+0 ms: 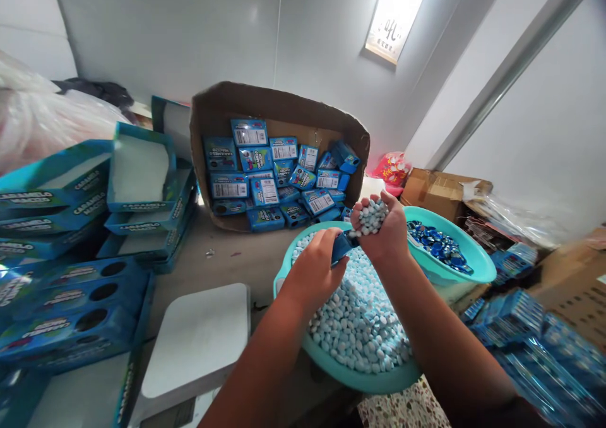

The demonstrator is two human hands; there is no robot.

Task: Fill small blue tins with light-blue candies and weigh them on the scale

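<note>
My left hand [318,261] is closed around a small blue packet [341,249], held tilted over a turquoise basin [348,384] full of pale candies [362,317]. Right beside it, my right hand [386,232] cups a heap of the same pale candies [372,216], its fingers curled around them. The packet's end touches or nearly touches the edge of that heap. The packet's far side is hidden by my left fingers.
A brown carton [279,106] holding several blue printed boxes lies behind the basin. Left stand a white scale [201,333] and stacked blue display trays [137,175]. Right are a second turquoise basin [483,257] with shiny blue pieces [440,245] and wrapped blue packs [511,317].
</note>
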